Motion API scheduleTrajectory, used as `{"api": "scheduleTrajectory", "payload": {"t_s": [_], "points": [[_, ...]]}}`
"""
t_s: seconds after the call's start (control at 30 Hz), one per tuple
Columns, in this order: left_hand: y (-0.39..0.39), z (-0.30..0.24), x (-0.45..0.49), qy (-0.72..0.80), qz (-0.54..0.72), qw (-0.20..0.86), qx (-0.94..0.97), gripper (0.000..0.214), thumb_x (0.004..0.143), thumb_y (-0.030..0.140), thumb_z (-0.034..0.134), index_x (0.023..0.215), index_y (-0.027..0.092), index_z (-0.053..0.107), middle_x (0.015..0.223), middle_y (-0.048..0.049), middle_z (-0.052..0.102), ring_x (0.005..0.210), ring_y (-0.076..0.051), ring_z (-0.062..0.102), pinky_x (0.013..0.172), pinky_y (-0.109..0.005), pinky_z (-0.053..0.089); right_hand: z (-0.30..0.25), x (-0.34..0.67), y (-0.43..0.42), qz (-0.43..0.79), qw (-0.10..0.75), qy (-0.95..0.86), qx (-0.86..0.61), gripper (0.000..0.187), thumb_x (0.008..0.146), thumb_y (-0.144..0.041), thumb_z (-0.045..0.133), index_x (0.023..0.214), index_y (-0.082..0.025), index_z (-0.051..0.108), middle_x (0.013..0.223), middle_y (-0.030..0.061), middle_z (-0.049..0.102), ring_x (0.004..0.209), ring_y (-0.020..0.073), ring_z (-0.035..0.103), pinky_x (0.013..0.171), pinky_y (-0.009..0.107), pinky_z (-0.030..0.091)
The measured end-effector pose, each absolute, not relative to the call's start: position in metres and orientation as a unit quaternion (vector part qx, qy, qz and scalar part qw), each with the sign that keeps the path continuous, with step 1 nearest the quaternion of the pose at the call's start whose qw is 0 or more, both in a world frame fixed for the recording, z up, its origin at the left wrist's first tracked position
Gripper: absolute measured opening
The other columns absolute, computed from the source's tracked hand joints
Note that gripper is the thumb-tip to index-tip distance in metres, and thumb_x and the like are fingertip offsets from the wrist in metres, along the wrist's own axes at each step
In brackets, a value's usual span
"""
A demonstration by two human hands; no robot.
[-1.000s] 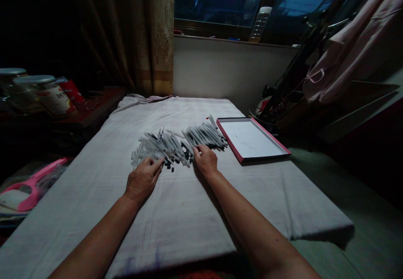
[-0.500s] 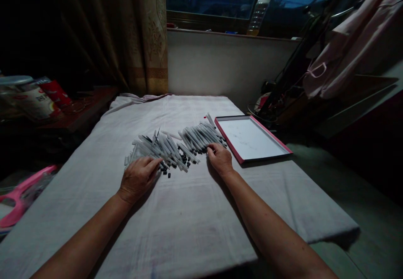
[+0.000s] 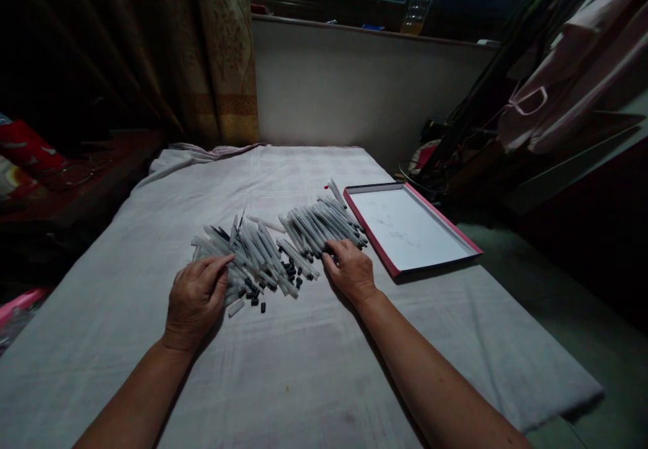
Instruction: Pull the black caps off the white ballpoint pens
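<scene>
Two heaps of slim, translucent pens lie on the cloth-covered table (image 3: 283,381). My left hand (image 3: 195,304) rests at the near left side of the looser heap of pens (image 3: 258,246), its fingers stretched out over them and the thumb underneath. Small black caps (image 3: 291,273) are scattered at that heap's near edge. My right hand (image 3: 352,272) is at the near ends of the neater row of pens (image 3: 316,223). Its thumb and forefinger are curled in at the dark pen ends; whatever is between the fingertips is hidden.
Right of the pens lies a shallow white tray with a red rim (image 3: 369,233). A small red piece (image 3: 327,187) sits behind the row. A curtain (image 3: 223,64) hangs at the back left, a plastic bottle (image 3: 420,3) stands on the sill, and pink cloth (image 3: 567,84) hangs at the right.
The view has tilted down and shifted. My left hand has drawn back leftward from the black caps, uncovering a short clear piece. My right hand stays at the row's near ends.
</scene>
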State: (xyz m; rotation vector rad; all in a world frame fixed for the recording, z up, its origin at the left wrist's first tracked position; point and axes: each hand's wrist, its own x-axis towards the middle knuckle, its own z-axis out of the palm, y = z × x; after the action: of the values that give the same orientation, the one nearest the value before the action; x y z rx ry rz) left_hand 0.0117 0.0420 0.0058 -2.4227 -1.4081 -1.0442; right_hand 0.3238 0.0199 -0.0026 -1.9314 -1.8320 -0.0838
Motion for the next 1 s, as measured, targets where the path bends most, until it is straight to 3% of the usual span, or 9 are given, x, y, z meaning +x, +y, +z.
{"api": "scheduleTrajectory", "payload": {"t_s": [0.27,0.53,0.67,0.87,1.0], "points": [[0.041,0.005,0.015,-0.454,-0.354,0.050,-0.816,0.029,0.097,0.026,0.047,0.120,0.027,0.066,0.104,-0.0051,0.071,0.096,-0.023,0.067,0.086,-0.038,0.053,-0.006,0.325,0.020,-0.047,0.211,-0.676,-0.705,0.028,0.096,-0.028,0.057,0.121,-0.025,0.071,0.100,0.0083,0.073,0.081,0.0206,0.065,0.067,0.027,0.042],[0.040,0.010,0.015,-0.423,-0.361,0.069,-0.828,0.028,0.096,0.019,0.050,0.119,0.025,0.065,0.102,-0.0065,0.071,0.091,-0.022,0.068,0.079,-0.037,0.054,-0.011,0.325,0.020,-0.049,0.262,-0.670,-0.693,0.016,0.096,-0.024,0.054,0.097,-0.017,0.069,0.093,0.0101,0.074,0.083,0.0228,0.068,0.069,0.029,0.045],[0.039,0.013,0.017,-0.418,-0.357,0.075,-0.832,0.028,0.096,0.018,0.050,0.120,0.027,0.063,0.102,-0.0059,0.070,0.091,-0.022,0.068,0.079,-0.037,0.054,-0.013,0.329,0.022,-0.005,0.350,-0.636,-0.687,0.017,0.095,-0.026,0.052,0.095,-0.018,0.067,0.089,0.0105,0.074,0.079,0.0228,0.068,0.071,0.030,0.048],[0.039,0.013,0.017,-0.412,-0.351,0.082,-0.837,0.030,0.097,0.018,0.051,0.124,0.025,0.060,0.107,-0.0081,0.067,0.095,-0.024,0.066,0.083,-0.040,0.055,-0.002,0.326,0.016,0.136,0.562,-0.501,-0.644,0.019,0.089,-0.037,0.058,0.093,-0.020,0.065,0.081,0.0054,0.073,0.068,0.0183,0.066,0.065,0.030,0.053],[0.034,0.014,0.021,-0.405,-0.364,0.089,-0.834,0.037,0.095,0.019,0.056,0.132,0.022,0.055,0.122,-0.0134,0.063,0.111,-0.028,0.063,0.095,-0.045,0.053,0.007,0.307,0.002,0.253,0.615,-0.451,-0.595,0.018,0.085,-0.036,0.063,0.091,-0.020,0.065,0.076,0.0033,0.072,0.062,0.0155,0.064,0.059,0.027,0.052]]}}
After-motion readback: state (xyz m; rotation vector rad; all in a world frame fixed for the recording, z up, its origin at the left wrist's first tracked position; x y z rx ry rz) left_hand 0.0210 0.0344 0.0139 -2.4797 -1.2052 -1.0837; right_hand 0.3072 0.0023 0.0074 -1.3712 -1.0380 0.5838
